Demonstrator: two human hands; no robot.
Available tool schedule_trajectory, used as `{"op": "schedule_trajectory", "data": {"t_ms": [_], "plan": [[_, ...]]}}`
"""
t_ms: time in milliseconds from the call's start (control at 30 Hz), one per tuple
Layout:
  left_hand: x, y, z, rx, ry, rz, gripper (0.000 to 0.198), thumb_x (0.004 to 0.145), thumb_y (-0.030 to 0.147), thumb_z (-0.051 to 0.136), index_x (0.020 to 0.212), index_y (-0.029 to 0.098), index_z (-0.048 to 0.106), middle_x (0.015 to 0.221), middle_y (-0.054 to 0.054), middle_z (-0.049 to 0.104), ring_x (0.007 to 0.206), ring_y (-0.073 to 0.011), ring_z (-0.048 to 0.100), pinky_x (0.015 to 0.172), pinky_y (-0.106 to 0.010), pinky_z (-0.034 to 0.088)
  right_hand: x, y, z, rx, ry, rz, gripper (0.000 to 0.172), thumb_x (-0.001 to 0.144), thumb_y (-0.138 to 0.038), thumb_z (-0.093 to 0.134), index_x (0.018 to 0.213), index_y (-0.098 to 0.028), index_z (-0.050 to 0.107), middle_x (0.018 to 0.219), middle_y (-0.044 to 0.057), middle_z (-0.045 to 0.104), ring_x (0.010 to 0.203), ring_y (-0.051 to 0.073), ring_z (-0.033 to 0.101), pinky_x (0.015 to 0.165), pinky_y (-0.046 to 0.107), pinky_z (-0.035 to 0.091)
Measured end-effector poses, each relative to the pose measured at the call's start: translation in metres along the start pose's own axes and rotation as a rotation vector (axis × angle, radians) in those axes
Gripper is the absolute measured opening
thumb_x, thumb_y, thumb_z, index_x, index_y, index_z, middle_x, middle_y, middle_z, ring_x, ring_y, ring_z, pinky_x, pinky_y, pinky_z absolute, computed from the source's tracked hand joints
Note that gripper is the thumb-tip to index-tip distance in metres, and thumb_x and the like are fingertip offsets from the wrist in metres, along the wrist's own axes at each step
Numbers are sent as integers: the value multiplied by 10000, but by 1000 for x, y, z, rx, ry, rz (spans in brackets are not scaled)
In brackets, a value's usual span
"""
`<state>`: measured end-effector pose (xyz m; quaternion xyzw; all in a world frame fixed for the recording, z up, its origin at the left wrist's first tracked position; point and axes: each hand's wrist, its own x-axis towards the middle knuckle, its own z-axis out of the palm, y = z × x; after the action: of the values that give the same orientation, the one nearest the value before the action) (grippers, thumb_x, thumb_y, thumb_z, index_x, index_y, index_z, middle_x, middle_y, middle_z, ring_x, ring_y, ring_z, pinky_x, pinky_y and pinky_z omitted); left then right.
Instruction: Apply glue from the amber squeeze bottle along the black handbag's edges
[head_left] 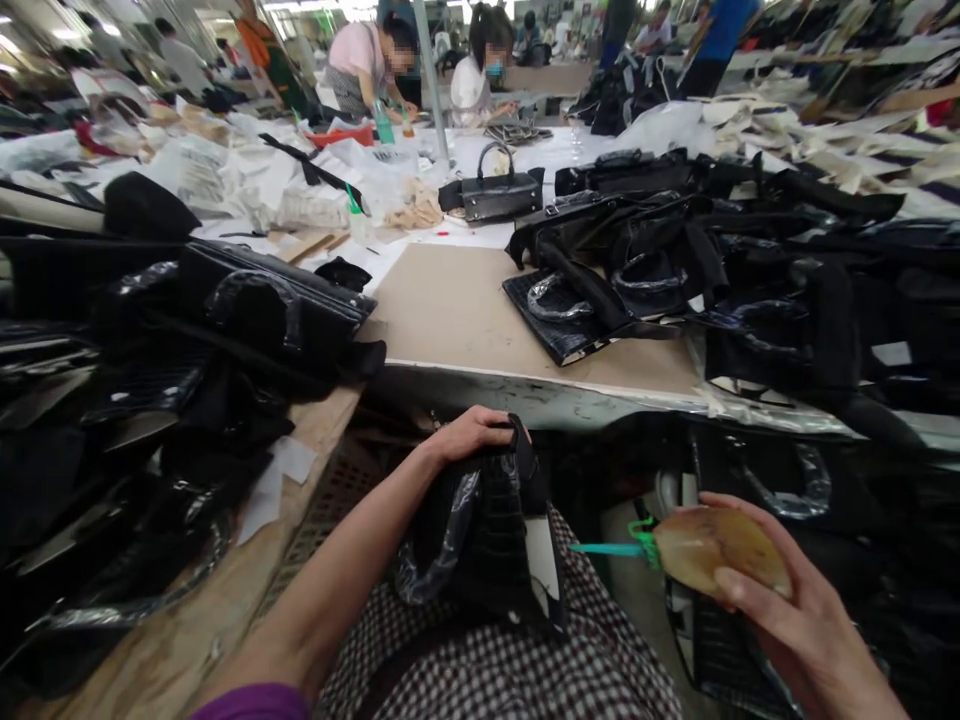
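My left hand (pixel 471 434) is closed on the top edge of a black croc-textured handbag (pixel 487 540) that rests on my lap, its handle wrapped in clear plastic. My right hand (pixel 787 610) is wrapped round a yellowish squeeze bottle (pixel 716 552) with a green nozzle (pixel 609 548) pointing left toward the bag. The nozzle tip stays a short way from the bag. My lap is covered by checked cloth (pixel 517 670).
A brown board (pixel 457 305) lies on the white table ahead. Black handbags are piled at left (pixel 225 320) and right (pixel 720 260). One finished handbag (pixel 499 192) stands farther back. Other people (pixel 367 62) work at the far end among paper and scraps.
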<state>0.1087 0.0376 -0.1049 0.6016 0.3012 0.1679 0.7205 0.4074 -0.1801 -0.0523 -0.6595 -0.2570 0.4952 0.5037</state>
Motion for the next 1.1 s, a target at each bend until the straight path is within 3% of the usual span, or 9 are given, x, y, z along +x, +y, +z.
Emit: {"op": "schedule_trajectory", "data": {"t_ms": [67,133,233,300,467,633,800,1000,1100], "plan": [[5,-5,1,-5,-20,2,278,819,324,728,996,117,778,928,-69,741,916,-215,660,921,-323,481,-1,-2,6,70,2,60,666,667,-482,850,1266,-302,621,1189,62,684,1032,266,628,794,250,559],[5,-7,2,-8,-28,10,273,823,323,725,999,120,778,936,-66,741,930,-219,662,937,-328,477,3,1,10,129,8,125,655,716,-502,809,1307,-302,609,1132,59,683,890,220,627,635,218,543],[2,-7,1,-8,-24,28,271,835,322,713,1004,119,774,947,-68,739,946,-225,662,954,-340,473,13,10,13,175,5,203,610,720,-538,800,1257,-292,646,977,40,681,611,127,527,403,158,357],[-1,-8,0,-6,-18,38,274,846,318,702,1022,120,771,961,-71,737,959,-228,661,961,-345,472,18,16,13,208,-18,254,557,701,-573,805,1150,-268,683,884,31,676,524,100,481,368,151,275],[-6,-6,-2,2,-2,57,259,850,300,693,1024,126,775,984,-75,736,961,-226,658,943,-334,476,21,25,14,252,-71,269,466,745,-573,782,1064,-242,704,927,56,713,551,140,563,353,173,308],[-9,-5,-3,3,10,69,247,846,287,688,1016,134,782,978,-67,732,964,-219,648,944,-319,465,23,29,17,254,-48,303,421,718,-559,811,950,-213,757,891,80,721,712,234,633,431,276,502],[-12,-6,-6,-12,24,71,246,844,283,689,1012,128,780,969,-69,729,957,-216,643,930,-310,464,20,19,26,199,-157,269,413,822,-540,718,1062,-204,725,1082,126,716,827,243,654,465,231,455],[-16,-5,-11,-54,47,68,226,839,287,692,964,118,773,956,-78,722,949,-219,641,918,-314,470,16,11,13,133,-260,212,904,622,-437,896,1423,-333,491,1246,68,662,901,229,653,769,314,527],[-18,-6,-13,-71,65,71,215,828,283,700,937,111,770,943,-83,718,935,-218,639,898,-311,476,15,8,8,51,-296,232,990,610,-393,903,1473,-339,421,1238,62,673,824,213,660,836,337,514]]}}
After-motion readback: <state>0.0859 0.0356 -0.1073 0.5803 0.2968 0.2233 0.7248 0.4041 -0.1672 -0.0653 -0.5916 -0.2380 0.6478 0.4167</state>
